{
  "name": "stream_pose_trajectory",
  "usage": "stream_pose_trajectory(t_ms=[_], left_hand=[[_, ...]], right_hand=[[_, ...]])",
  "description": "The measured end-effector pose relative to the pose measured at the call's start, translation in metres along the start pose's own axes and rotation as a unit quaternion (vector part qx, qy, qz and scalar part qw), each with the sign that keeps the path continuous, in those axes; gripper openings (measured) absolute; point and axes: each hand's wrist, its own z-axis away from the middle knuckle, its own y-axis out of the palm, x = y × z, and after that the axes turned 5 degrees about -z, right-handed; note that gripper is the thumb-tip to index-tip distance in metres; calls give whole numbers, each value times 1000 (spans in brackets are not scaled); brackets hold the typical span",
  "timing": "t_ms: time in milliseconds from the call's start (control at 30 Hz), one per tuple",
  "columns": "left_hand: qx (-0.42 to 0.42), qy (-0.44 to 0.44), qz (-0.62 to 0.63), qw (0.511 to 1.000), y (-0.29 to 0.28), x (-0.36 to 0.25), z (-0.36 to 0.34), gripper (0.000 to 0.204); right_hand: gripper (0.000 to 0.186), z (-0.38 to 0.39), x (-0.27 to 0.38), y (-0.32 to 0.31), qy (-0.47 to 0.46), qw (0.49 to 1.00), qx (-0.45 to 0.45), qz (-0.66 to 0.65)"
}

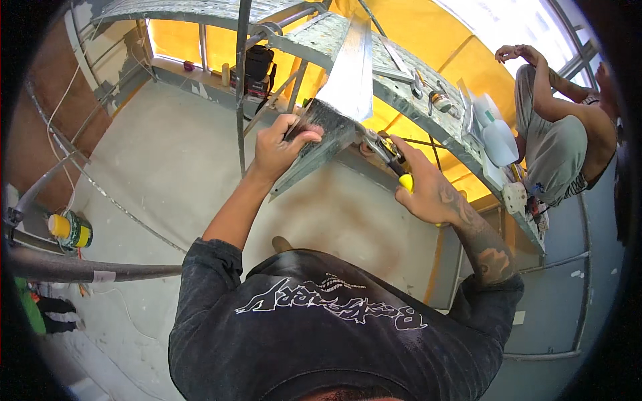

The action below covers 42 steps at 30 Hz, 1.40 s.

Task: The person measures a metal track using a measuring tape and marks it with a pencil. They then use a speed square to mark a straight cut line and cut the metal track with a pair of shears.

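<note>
A long, shiny folded metal profile [351, 73] slopes from the scaffold deck towards me, its near end darker and in shade. My left hand [284, 144] is closed round the left edge of that near end, thumb on top. In my right hand [428, 187] are tin snips [384, 152] with yellow-tipped handles. Their jaws meet the right edge of the profile; whether the blades are closed cannot be made out. The fingers around the far handle are partly hidden.
A spattered scaffold deck [435, 117] curves across the far side, bearing hand tools, a roll-like item [441, 101] and white plastic containers [498, 137]. A person [568, 134] sits at its right end. An upright pole [242, 87] and a horizontal bar [100, 267] stand left.
</note>
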Motion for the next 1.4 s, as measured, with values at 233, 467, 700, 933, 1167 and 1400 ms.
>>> stream_pose_trajectory(t_ms=[233,467,700,933,1167,1400], left_hand=[[-26,-26,11,999,-2,-1,-3,23],[-35,-60,50,996,-8,9,-9,21],[-35,-68,60,995,-8,13,-10,22],[-22,-82,51,995,-14,13,-9,22],[-22,-82,61,995,-16,12,-9,22],[-34,-63,50,996,-16,14,-10,27]], right_hand=[[84,-21,14,-19,-17,999,30,-7],[81,-40,31,-39,20,996,86,-2],[73,-45,38,-44,21,996,83,18],[78,-49,35,-40,9,997,72,26],[67,-48,33,-35,1,998,67,20],[58,-48,25,-25,-43,999,20,-8]])
